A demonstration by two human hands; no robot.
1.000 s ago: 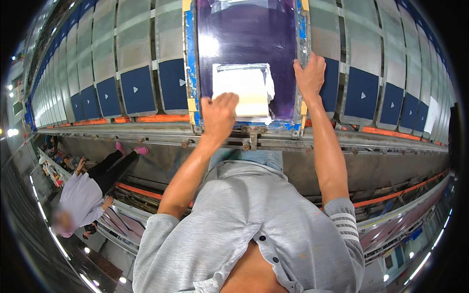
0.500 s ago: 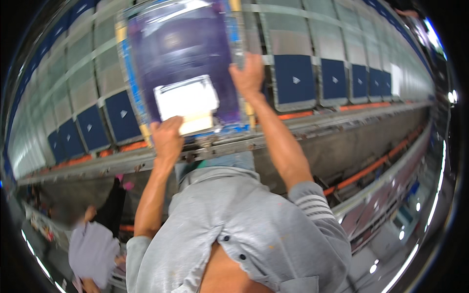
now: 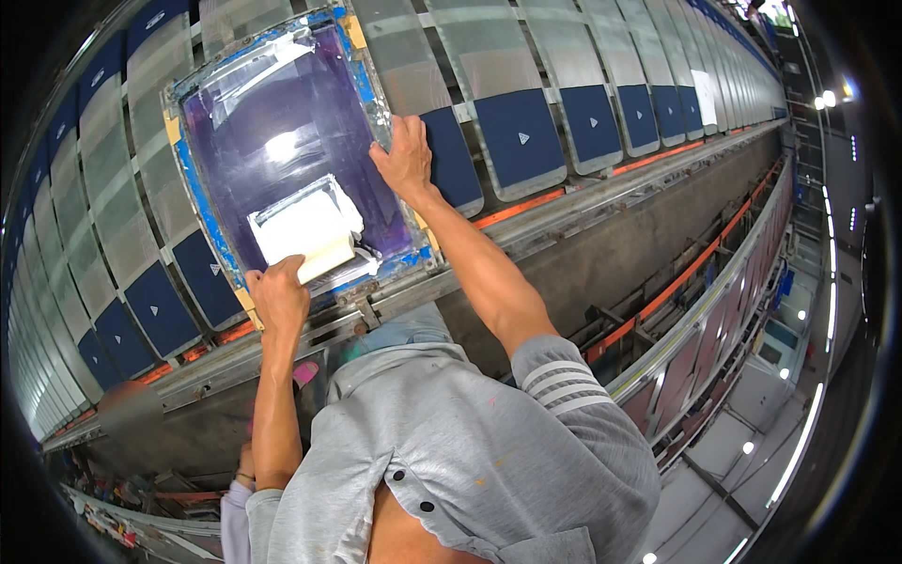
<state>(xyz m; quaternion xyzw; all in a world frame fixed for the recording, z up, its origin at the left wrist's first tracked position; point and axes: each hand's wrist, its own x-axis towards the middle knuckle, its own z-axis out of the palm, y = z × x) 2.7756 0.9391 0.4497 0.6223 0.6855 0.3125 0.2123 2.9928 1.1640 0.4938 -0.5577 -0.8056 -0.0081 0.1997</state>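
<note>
A screen-printing frame [image 3: 369,86] with blue-taped edges and a purple mesh lies tilted over the row of panels. White ink [image 3: 305,218] pools on its near part, and a pale squeegee [image 3: 327,262] lies across that ink. My left hand [image 3: 279,293] is closed at the frame's lower left corner, its fingers beside the squeegee's left end; the exact grip is partly hidden. My right hand [image 3: 404,162] grips the right side of the frame, thumb on the inner side. Just right of it, a dark blue fabric panel [image 3: 451,167] is partly covered.
Dark blue panels [image 3: 520,141] with small white triangle prints lie on grey boards along the long table. A metal rail [image 3: 526,221] runs along the near edge. Another table [image 3: 700,310] stands behind me at right. A person's sleeve [image 3: 235,522] shows at lower left.
The frame, held in both my hands, has shifted left along the row, and more of the panel at its right shows. My view has turned; the person at lower left is now mostly hidden.
</note>
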